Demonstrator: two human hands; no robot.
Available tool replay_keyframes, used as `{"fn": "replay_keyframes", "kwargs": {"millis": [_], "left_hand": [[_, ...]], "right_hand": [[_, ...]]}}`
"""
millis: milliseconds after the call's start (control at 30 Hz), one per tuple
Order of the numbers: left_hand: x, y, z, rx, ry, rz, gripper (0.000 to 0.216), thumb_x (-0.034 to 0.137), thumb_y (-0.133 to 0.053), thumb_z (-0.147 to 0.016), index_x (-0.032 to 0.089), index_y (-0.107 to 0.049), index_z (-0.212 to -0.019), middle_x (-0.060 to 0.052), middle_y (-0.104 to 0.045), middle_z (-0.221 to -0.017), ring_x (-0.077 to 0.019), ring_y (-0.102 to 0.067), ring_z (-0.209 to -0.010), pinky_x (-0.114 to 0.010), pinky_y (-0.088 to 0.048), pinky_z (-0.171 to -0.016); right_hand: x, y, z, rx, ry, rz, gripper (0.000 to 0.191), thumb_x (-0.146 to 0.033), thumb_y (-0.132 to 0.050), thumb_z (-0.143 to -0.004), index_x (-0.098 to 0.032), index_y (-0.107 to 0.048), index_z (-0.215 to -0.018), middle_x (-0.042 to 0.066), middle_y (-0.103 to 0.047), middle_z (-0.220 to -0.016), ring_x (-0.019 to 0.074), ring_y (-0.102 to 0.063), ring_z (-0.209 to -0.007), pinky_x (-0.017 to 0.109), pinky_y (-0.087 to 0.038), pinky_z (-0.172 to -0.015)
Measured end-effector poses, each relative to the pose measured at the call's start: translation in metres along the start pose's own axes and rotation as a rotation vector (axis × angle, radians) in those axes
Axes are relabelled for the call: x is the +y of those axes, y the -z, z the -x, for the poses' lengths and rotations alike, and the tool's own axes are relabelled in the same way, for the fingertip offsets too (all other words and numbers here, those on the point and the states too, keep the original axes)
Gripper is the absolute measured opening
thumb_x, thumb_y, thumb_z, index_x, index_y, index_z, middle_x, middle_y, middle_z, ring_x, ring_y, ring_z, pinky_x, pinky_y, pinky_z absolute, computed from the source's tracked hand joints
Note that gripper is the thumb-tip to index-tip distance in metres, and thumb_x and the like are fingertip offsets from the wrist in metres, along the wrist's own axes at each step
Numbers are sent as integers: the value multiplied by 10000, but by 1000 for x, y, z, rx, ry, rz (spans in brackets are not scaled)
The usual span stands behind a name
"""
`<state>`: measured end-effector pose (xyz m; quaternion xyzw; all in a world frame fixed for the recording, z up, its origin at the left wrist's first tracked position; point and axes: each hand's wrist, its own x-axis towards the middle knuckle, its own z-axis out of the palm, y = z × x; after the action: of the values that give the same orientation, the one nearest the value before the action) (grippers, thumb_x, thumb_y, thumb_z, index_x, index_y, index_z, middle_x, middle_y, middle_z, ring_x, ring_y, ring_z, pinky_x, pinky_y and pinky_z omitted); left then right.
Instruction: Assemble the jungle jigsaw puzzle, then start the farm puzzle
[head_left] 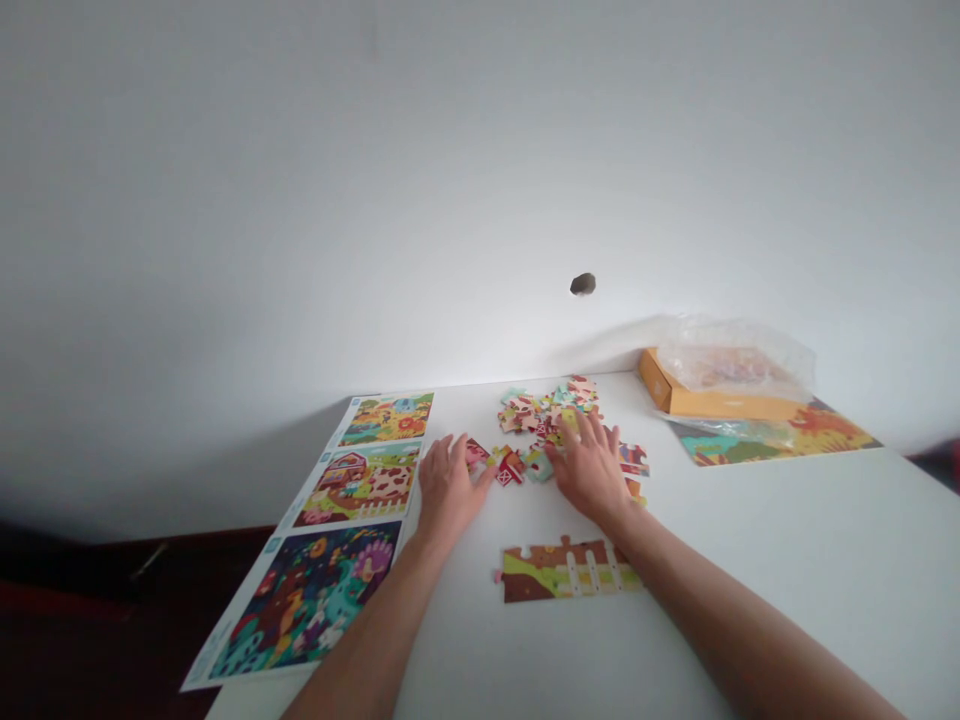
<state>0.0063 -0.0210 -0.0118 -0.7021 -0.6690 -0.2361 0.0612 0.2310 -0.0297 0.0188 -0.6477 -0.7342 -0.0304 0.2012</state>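
Loose jigsaw puzzle pieces [519, 414] lie in a heap near the wall on the white table. My right hand [589, 468] rests over the near side of this heap, fingers spread and partly covering some pieces. A yellow-green puzzle piece [570, 422] shows by its fingertips. Left of the heap is my left hand [451, 490], palm down with fingers apart, its thumb close to a red barn piece [510, 467]. Nearer to me, a joined strip of puzzle pieces [547, 575] shows a white fence and brown ground; my right forearm hides its right end.
A picture sheet [300, 515] with three printed scenes lies along the table's left edge. At the back right, a yellow-orange box [720, 402] with a clear plastic bag [772, 350] on it overlaps a colourful printed card [825, 435]. The wall [480, 200] has a hole.
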Motion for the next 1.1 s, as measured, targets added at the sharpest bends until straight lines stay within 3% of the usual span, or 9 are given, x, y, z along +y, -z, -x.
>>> {"fn": "replay_keyframes", "kwargs": {"millis": [133,233,367,533,633,767,867,1000,1100], "left_hand": [[0,8,0,35,120,-128,630,561,-654,-770,134,-588,-1229,-186,-597,-1135,-352,-533,-1087,-472,-423,-928],[4,12,0,15,137,-126,565,556,-614,-803,151,-615,-1196,-160,-612,-1030,-338,-555,-1012,-449,-432,-873],[10,13,2,-34,56,22,470,475,-616,-831,196,-611,-1210,-116,-622,-1017,-288,-578,-981,-419,-433,-880],[13,13,4,-38,-141,166,368,336,-608,-848,302,-628,-1215,-84,-570,-1255,-286,-503,-1175,-435,-410,-983],[10,10,4,-52,-168,158,411,242,-545,-872,312,-594,-1274,-51,-531,-1379,-304,-437,-1263,-468,-386,-1019],[8,8,2,-87,-135,124,395,239,-549,-868,322,-609,-1250,-35,-584,-1319,-301,-478,-1185,-469,-412,-972],[7,10,1,-76,-104,99,358,247,-555,-866,288,-638,-1212,-62,-609,-1246,-286,-508,-1114,-437,-431,-938],[4,8,-1,-47,-60,64,326,241,-553,-865,226,-663,-1171,-87,-608,-1253,-290,-500,-1133,-426,-423,-961],[1,6,-3,-53,-69,71,338,238,-560,-861,220,-653,-1185,-75,-621,-1258,-286,-497,-1142,-419,-408,-990]], "right_hand": [[13,6,-1,-37,-301,125,533,-174,-454,-871,-128,-418,-1400,237,-557,-1202,380,-502,-1136,601,-317,-954],[28,6,-5,-121,-307,110,508,-177,-476,-846,-156,-472,-1354,207,-588,-1106,353,-539,-1050,489,-397,-850],[44,2,-15,-110,-309,1,395,-293,-535,-855,-183,-582,-1232,173,-623,-1100,317,-567,-1026,400,-417,-819],[56,0,-26,25,-334,-413,266,-292,-573,-822,-207,-674,-1052,73,-722,-925,224,-647,-865,315,-446,-760],[56,-1,-28,119,-365,-766,218,-324,-572,-799,-183,-662,-939,58,-722,-819,195,-661,-737,291,-473,-663],[45,-1,-25,-3,-375,-1266,305,-333,-646,-712,-177,-555,-958,14,-678,-725,154,-627,-554,267,-487,-528],[32,5,-20,-93,-326,-1443,478,-279,-686,-672,-199,-497,-1103,-34,-639,-746,156,-655,-575,297,-544,-569],[21,9,-13,-275,-205,-1444,584,-242,-650,-702,-235,-435,-1245,-43,-621,-809,160,-675,-616,313,-566,-595],[19,4,-8,-350,-67,-1135,519,-198,-591,-756,-237,-469,-1259,-15,-653,-862,130,-635,-563,281,-529,-572]]}}
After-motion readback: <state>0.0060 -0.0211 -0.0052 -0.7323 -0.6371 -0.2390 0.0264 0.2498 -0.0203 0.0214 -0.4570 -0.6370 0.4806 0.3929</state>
